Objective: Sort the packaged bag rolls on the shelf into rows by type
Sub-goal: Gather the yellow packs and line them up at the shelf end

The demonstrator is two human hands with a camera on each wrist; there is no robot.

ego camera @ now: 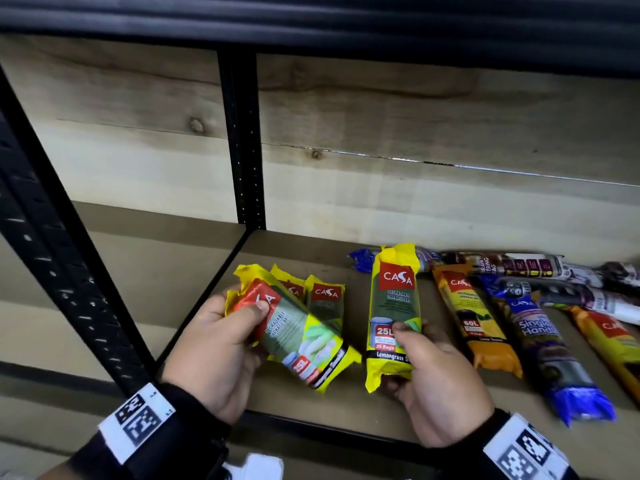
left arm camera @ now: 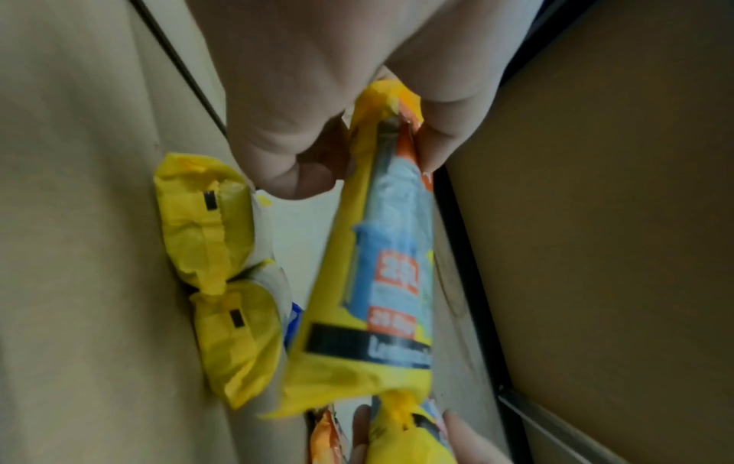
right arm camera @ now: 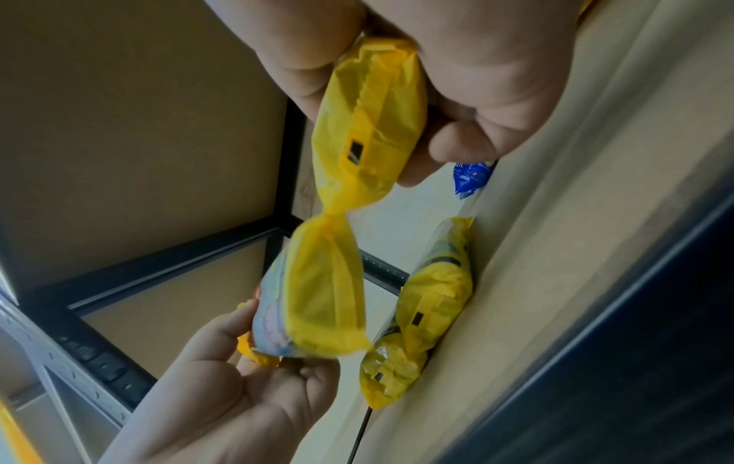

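My left hand (ego camera: pixel 242 327) grips a yellow Casa garbage-bag pack (ego camera: pixel 294 334) by its red top end, tilted down to the right above the shelf's front edge. In the left wrist view that pack (left arm camera: pixel 381 267) hangs from the thumb and fingers (left arm camera: pixel 294 163). Just right of it, my right hand (ego camera: pixel 415 351) grips a second yellow Casa pack (ego camera: pixel 393 306) by its lower half and holds it upright; the right wrist view shows its back (right arm camera: pixel 369 125). Two more yellow packs (ego camera: pixel 325 299) (ego camera: pixel 291 289) lie side by side on the wooden shelf (ego camera: pixel 311 251), behind the left hand.
A jumble of other rolls covers the shelf's right side: an orange Casa pack (ego camera: pixel 474 323), a blue and purple handle-bag pack (ego camera: pixel 547 348), dark drawstring rolls (ego camera: pixel 512 265), a blue pack (ego camera: pixel 362 259) at the back. Black uprights (ego camera: pixel 242 140) (ego camera: pixel 52 237) frame the bay.
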